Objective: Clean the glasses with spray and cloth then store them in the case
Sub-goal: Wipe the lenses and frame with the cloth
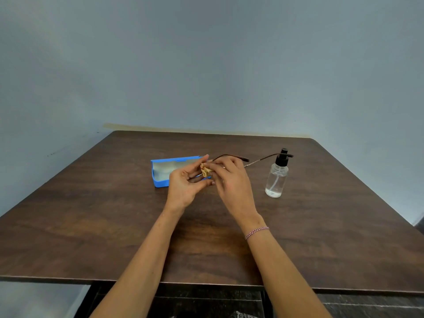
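Observation:
Above the middle of the table, my left hand [185, 183] and my right hand [230, 180] meet around the glasses [231, 156]. The thin brown temple arms stick out to the right, toward the bottle. A small crumpled tan cloth [205, 171] is pinched between the fingertips of both hands against the front of the glasses. The lenses are mostly hidden behind my fingers. The blue glasses case [161, 172] lies open just behind my left hand, its pale lining showing. A clear spray bottle [277, 176] with a black pump top stands upright to the right of my right hand.
The dark wooden table [114, 226] reaches back to a grey-blue wall. Its near edge runs along the bottom of the view, with dark floor and a pale patch below it. A beaded bracelet [256, 232] circles my right wrist.

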{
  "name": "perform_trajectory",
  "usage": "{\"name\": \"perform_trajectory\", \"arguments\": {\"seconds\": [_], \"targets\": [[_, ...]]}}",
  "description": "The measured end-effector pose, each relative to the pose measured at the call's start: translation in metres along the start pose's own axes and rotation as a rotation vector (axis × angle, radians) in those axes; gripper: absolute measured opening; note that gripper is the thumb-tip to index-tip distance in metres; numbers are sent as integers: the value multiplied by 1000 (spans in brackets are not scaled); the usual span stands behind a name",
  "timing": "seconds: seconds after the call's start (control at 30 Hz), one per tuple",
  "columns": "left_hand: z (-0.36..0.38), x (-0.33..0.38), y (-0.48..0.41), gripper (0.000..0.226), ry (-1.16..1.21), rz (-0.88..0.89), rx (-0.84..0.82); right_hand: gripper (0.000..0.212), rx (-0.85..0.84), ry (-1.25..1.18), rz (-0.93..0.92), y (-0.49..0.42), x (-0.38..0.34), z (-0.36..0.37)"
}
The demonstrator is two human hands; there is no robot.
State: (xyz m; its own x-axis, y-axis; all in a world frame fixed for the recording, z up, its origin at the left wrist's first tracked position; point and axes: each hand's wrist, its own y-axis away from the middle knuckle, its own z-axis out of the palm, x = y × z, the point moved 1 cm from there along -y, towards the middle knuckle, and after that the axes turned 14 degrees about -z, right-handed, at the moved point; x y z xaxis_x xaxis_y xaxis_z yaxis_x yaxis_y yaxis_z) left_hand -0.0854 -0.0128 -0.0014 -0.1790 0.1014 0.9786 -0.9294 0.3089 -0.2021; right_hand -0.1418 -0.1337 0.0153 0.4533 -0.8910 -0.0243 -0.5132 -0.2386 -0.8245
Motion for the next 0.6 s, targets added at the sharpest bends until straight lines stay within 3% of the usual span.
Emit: {"name": "perform_trajectory", "arguments": {"seconds": [0.33, 0.5, 0.6], "targets": [[2, 2, 1, 67, 2, -11, -21, 29, 55, -21, 59, 2, 4, -2], [-1, 5, 2, 64, 25, -3, -17, 31, 73, -187, -14, 2, 3, -4], [0, 6, 2, 59, 45, -8, -11, 26, 60, -116, -38, 2, 5, -7]]}}
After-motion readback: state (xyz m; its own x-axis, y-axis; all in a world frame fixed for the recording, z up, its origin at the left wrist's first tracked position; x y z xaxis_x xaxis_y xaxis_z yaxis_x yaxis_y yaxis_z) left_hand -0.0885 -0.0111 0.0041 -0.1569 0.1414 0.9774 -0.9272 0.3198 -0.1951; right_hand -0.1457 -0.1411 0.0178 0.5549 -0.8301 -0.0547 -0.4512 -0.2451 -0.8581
